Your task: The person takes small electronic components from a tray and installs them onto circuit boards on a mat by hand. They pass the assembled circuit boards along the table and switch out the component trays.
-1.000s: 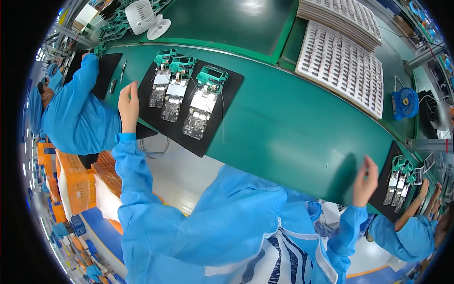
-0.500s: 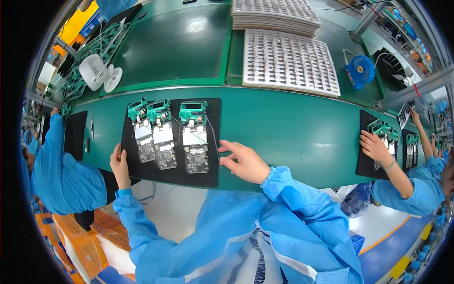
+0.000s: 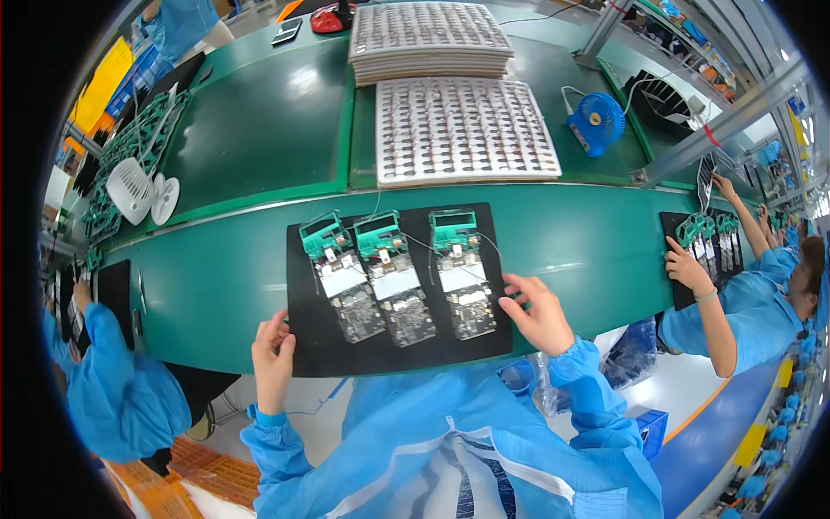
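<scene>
In front of me on the bench lies a black mat (image 3: 398, 359) bearing three green-framed circuit boards: a left board (image 3: 353, 307), a middle board (image 3: 406, 313) and a right board (image 3: 469, 303). Each has a green plastic frame on top, a pale block and thin wires. My left hand (image 3: 273, 359) is at the mat's left edge, fingers slightly bent, thumb apart from them. At the right edge, beside the right board, my right hand (image 3: 540, 316) has its fingers stretched out and thumb apart. Neither hand touches a board.
Behind the mat stands a white tray (image 3: 462, 130) of small parts, with stacked trays (image 3: 428, 43) farther back. A blue fan (image 3: 596, 124) is at right, a white fan (image 3: 131, 190) at left. Co-workers (image 3: 726, 320) (image 3: 121, 372) sit on both sides.
The black mat with its boards has slid right along the bench, away from the tool at left. My hands moved with it, and my right hand is now at its edge. My view has shifted.
</scene>
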`<action>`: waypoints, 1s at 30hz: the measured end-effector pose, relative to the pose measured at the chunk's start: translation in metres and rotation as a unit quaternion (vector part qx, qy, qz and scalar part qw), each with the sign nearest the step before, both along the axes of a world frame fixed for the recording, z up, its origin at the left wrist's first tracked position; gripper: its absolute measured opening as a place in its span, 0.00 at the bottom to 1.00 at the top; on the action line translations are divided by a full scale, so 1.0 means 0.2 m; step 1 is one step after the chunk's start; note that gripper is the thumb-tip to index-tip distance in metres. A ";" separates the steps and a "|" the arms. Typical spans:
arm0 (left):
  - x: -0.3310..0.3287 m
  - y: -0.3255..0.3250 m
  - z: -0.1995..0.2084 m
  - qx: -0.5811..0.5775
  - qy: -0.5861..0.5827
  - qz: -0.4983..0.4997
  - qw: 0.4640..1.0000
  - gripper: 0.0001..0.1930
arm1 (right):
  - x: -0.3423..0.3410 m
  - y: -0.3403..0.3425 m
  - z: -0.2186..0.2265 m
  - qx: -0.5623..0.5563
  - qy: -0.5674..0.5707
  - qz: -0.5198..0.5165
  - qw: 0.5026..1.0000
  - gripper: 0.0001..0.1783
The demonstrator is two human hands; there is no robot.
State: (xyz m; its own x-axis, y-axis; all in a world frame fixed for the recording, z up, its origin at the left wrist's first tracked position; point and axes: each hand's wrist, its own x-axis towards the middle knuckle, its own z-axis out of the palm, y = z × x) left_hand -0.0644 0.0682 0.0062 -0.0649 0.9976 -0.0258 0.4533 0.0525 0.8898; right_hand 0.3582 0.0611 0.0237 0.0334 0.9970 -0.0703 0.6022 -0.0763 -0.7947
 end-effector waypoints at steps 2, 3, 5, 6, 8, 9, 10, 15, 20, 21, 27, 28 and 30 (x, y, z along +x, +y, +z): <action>0.14 0.04 0.02 0.002 0.015 -0.038 0.999 0.21 | 0.15 0.00 0.01 0.007 -0.015 -0.032 0.999 0.21; 0.20 0.07 0.02 0.004 0.011 -0.043 0.999 0.21 | 0.23 0.01 0.02 -0.003 -0.019 -0.036 0.999 0.20; 0.27 0.13 0.05 -0.035 -0.004 -0.103 0.994 0.20 | 0.36 0.04 0.03 -0.022 0.005 -0.043 0.999 0.17; 0.27 0.18 0.12 -0.051 0.021 -0.132 0.990 0.18 | 0.40 0.07 0.05 -0.054 0.003 -0.045 0.998 0.15; 0.20 0.33 0.22 -0.121 0.065 -0.198 0.970 0.15 | 0.50 0.16 0.08 -0.009 -0.057 -0.063 0.996 0.12; 0.22 0.41 0.27 -0.068 0.100 -0.190 0.974 0.14 | 0.55 0.24 0.08 0.046 -0.081 -0.093 0.991 0.12; 0.26 0.51 0.30 -0.027 0.105 -0.168 0.980 0.13 | 0.60 0.34 0.07 0.101 -0.104 -0.120 0.982 0.11; 0.61 0.99 0.29 0.061 -0.019 -0.187 0.980 0.16 | 0.76 0.85 -0.03 0.225 -0.076 -0.168 0.957 0.15; 0.82 1.19 0.24 -0.036 -0.037 -0.210 0.976 0.21 | 0.80 1.08 -0.03 0.096 0.000 -0.162 0.982 0.19; 0.83 1.20 0.24 -0.056 -0.035 -0.204 0.977 0.21 | 0.83 1.10 -0.04 0.098 0.001 -0.161 0.982 0.19; 0.84 1.17 0.22 0.028 -0.088 -0.187 0.978 0.17 | 0.84 1.12 0.12 -0.054 0.341 -0.151 0.926 0.17; 0.84 1.13 0.23 0.028 -0.088 -0.187 0.978 0.17 | 0.82 1.11 0.16 -0.063 0.381 -0.134 0.913 0.16; 0.85 1.03 0.27 0.114 -0.002 -0.106 0.988 0.13 | 0.78 1.07 0.21 -0.061 0.420 -0.124 0.897 0.15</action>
